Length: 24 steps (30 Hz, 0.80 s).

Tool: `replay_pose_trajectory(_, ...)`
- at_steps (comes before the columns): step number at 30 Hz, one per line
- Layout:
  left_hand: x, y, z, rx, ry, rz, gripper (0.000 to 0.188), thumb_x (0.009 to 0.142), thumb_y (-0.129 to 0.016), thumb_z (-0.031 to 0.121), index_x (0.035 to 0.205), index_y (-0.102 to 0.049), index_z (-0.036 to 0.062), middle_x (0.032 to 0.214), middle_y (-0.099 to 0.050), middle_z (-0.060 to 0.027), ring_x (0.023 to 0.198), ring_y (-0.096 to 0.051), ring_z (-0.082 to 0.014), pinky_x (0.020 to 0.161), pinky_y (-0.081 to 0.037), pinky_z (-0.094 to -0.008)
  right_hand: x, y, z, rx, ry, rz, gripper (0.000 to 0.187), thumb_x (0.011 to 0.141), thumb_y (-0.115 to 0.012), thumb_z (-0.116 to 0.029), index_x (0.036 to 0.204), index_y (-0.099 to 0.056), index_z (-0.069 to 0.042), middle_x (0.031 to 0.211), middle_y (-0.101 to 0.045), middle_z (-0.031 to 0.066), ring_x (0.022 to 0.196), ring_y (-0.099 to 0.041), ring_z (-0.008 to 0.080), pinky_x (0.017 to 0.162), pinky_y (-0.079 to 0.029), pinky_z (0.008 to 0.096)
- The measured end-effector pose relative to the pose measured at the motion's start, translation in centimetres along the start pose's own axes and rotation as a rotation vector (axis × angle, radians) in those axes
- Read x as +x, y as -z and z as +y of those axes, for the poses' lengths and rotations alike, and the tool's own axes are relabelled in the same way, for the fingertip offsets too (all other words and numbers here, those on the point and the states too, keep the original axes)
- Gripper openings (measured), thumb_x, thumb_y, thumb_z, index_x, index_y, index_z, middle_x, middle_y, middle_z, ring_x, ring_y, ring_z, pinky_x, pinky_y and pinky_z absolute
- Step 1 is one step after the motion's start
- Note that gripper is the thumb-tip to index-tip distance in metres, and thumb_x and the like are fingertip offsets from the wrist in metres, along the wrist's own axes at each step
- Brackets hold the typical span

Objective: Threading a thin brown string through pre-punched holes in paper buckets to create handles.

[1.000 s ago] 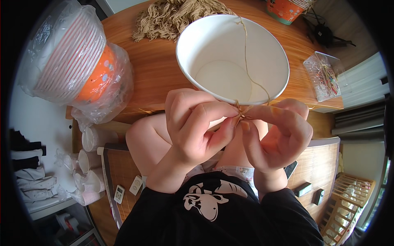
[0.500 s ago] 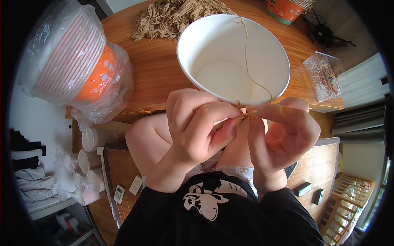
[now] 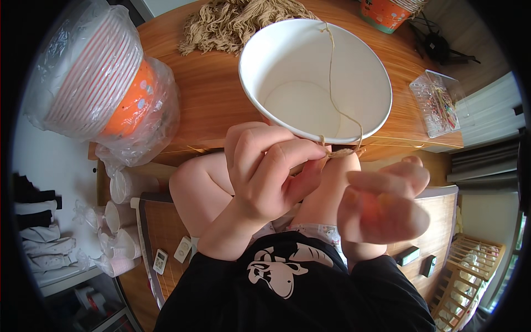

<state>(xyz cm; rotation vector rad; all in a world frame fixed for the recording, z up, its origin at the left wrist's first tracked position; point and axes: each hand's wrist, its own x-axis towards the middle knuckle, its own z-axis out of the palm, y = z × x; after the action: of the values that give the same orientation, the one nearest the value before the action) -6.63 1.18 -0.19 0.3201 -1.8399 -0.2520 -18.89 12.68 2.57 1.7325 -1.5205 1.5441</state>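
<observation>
Table [image 3: 207, 99]: fills the upper frame, near edge bowing across the middle. Stack [image 3: 91, 83]: upper left, plastic-wrapped, covering the table's left edge in view. Bucket [image 3: 265, 61]: upper centre, mouth facing out, near rim overlapping the table's near edge in view. A broad strip of wood shows between stack and bucket. Yarn [image 3: 243, 25]: top centre, close by the bucket's far-left rim. Left hand [image 3: 271, 166]: centre, just below the rim, thumb and forefinger pinching string [image 3: 331, 83]. Right hand [image 3: 387, 199]: right of centre, blurred, fingers apparently parted, off the string; a gap separates the hands. Box [image 3: 434, 102]: right, near the table's right edge. String: from far rim across the mouth, over the near-right rim, to the pinch.
</observation>
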Motion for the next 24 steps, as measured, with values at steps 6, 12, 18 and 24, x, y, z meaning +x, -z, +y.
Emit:
replay_pose_trajectory(6,-0.5,-0.5,-0.1,0.033,-0.002,0.032,0.025,0.066,-0.080,0.008,0.088,-0.071,0.0153,0.094,-0.061,0.0016,0.084,-0.054,-0.0190,0.072,-0.045,-0.0297,-0.3,-1.2,0.7,-0.173,-0.043,-0.019,0.026,0.063,-0.080,-0.004,0.086,-0.074,-0.015,0.093,-0.071,-0.0108,0.080,-0.052,0.0122,0.079,-0.031,0.0312)
replay_pose_trajectory(12,-0.6,-0.7,-0.2,0.014,-0.024,0.047,0.023,0.067,-0.080,0.010,0.089,-0.071,0.0150,0.095,-0.061,0.0014,0.085,-0.054,-0.0188,0.072,-0.045,-0.0292,0.0,-1.3,0.7,-0.192,-0.039,-0.004,0.024,0.064,-0.080,-0.007,0.086,-0.073,-0.014,0.089,-0.072,-0.0120,0.079,-0.052,0.0114,0.080,-0.030,0.0309)
replay_pose_trajectory(18,-0.7,-0.6,0.0,0.035,-0.044,0.032,0.030,0.065,-0.077,-0.004,0.089,-0.067,0.0112,0.092,-0.058,-0.0016,0.080,-0.055,-0.0199,0.068,-0.044,-0.0299,0.4,-1.3,0.6,-0.222,-0.028,-0.019,0.024,0.063,-0.082,-0.007,0.075,-0.063,-0.017,0.091,-0.073,-0.0103,0.077,-0.053,0.0119,0.081,-0.030,0.0322)
replay_pose_trajectory(24,-0.2,-0.5,0.7,0.070,-0.057,0.030,0.031,0.063,-0.079,-0.004,0.086,-0.069,0.0128,0.095,-0.058,-0.0007,0.081,-0.055,-0.0199,0.067,-0.045,-0.0294,0.1,-1.1,0.6,-0.187,-0.005,0.009,0.028,0.062,-0.081,-0.006,0.080,-0.061,-0.015,0.091,-0.073,-0.0088,0.078,-0.052,0.0134,0.078,-0.031,0.0324)
